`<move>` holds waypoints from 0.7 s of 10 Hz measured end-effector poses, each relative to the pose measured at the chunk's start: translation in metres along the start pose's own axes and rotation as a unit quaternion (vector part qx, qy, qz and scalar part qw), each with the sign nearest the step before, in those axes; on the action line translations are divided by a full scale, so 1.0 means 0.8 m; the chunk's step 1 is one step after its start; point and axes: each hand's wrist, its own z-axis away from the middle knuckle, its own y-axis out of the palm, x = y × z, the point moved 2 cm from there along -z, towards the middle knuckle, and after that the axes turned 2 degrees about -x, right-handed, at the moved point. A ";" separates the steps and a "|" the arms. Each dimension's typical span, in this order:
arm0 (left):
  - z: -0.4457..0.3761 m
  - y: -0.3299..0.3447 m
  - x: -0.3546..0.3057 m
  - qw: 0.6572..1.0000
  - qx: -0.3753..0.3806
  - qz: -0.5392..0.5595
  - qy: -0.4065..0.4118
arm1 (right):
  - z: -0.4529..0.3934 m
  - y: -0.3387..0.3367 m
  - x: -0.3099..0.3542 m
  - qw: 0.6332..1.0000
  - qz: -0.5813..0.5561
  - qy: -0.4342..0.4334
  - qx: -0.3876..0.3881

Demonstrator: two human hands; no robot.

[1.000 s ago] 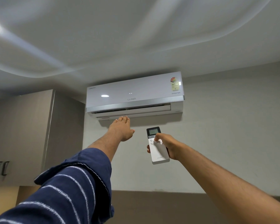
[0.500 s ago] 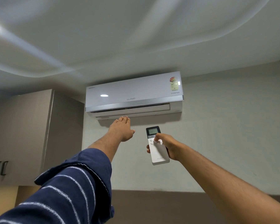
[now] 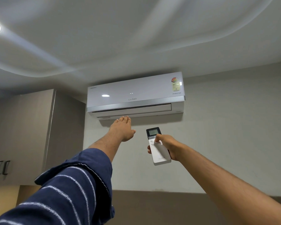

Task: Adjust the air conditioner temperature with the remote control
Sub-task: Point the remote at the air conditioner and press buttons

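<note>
Reaching up at the middle of the frame, the left hand [image 3: 122, 128] is spread flat with fingers extended together, just below the vent of the air conditioner [image 3: 135, 95] mounted high on the wall. Right of centre, the right hand [image 3: 169, 146] grips the remote control [image 3: 159, 153], thumb pressing its buttons under the small screen. A cabinet [image 3: 31, 135] fills the left side.

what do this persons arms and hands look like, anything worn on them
The left arm wears a dark navy sleeve with thin white stripes, pushed up loosely so its cuff bunches below the elbow; the forearm beyond it is bare. The right arm is bare along all that shows, with no sleeve in view. The left hand and right hand show no gloves, watch or rings.
</note>
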 end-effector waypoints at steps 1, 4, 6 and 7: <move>0.001 0.000 0.001 1.000 0.000 0.000 0.000 | 0.002 0.002 0.002 1.000 -0.010 0.000 0.002; 0.001 -0.004 0.001 1.000 -0.004 0.000 0.002 | 0.003 0.004 0.004 1.000 -0.024 -0.002 0.013; -0.001 -0.007 0.001 1.000 -0.003 -0.002 0.003 | 0.002 0.002 0.006 1.000 -0.015 0.000 0.016; -0.001 -0.007 0.002 1.000 -0.002 -0.004 0.001 | -0.001 0.001 0.007 1.000 -0.013 -0.001 0.011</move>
